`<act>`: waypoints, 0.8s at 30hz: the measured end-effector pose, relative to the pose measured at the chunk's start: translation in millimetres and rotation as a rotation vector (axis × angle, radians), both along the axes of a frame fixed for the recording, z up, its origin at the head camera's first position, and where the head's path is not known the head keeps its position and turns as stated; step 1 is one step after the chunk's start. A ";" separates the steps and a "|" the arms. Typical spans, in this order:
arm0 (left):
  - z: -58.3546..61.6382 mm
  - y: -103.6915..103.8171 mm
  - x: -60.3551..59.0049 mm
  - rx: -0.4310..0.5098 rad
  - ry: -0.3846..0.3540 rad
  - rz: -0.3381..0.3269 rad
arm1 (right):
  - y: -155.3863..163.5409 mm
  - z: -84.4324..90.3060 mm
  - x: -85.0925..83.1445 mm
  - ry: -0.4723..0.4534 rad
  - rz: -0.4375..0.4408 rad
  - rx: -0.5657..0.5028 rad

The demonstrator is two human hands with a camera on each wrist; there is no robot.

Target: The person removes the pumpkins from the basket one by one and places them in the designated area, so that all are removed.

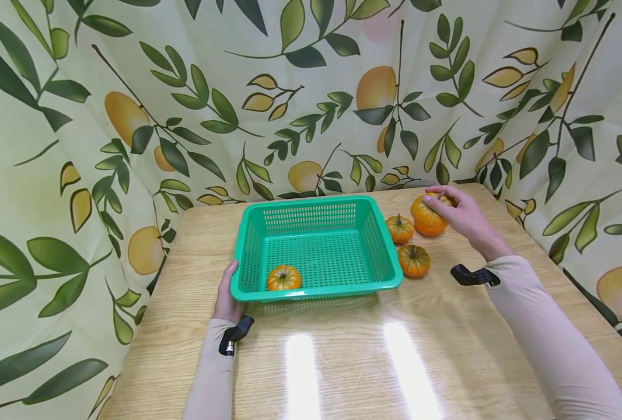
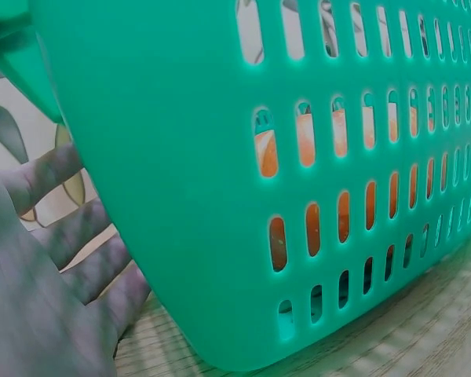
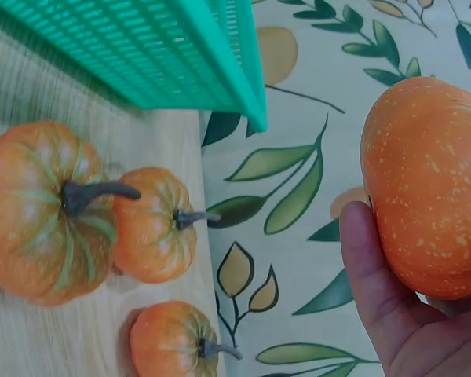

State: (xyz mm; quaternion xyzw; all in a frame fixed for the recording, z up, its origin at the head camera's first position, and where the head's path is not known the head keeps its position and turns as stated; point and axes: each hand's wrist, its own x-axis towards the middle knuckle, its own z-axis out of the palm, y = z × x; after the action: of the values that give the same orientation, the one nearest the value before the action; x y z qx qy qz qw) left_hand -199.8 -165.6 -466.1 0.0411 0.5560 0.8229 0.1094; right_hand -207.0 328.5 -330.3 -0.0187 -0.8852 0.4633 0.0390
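Head, right hand (image 1: 460,219): fingers curled over the big pumpkin (image 1: 425,220) near the table's (image 1: 342,361) far right edge
Head, left hand (image 1: 227,297): steadying the basket's (image 1: 311,204) near left corner, one pumpkin inside (image 1: 283,277)
Head, loose pumpkins (image 1: 413,261): just right of the basket
Left wrist, basket (image 2: 180,196): stiff green slotted plastic, fingers (image 2: 71,236) straight against the wall, not clenched
Right wrist, big pumpkin (image 3: 428,181): smooth, speckled orange, squat and round, thumb of the right hand (image 3: 385,314) pressed to its side
Right wrist, loose pumpkins (image 3: 47,220): ribbed, dark stems, beside the basket (image 3: 141,47)
Handling: looks light, hard-skinned, a bit slick; best cupped round the belly, not by the stem
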 end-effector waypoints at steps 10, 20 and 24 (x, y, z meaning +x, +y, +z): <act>0.4 1.2 0.9 -0.020 0.003 0.006 | 15.7 -11.3 2.1 0.018 -0.024 -0.047; -1.8 0.7 0.2 0.007 -0.005 0.000 | 29.4 -25.4 4.5 -0.007 -0.054 -0.082; -1.4 1.2 0.1 -0.004 -0.004 0.006 | 34.7 -30.6 5.2 -0.017 -0.059 -0.066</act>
State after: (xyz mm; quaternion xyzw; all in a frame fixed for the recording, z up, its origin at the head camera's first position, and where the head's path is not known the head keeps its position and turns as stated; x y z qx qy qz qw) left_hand -199.8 -164.4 -467.5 0.0374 0.5575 0.8223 0.1082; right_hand -201.8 363.1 -360.8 -0.0499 -0.8688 0.4907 0.0444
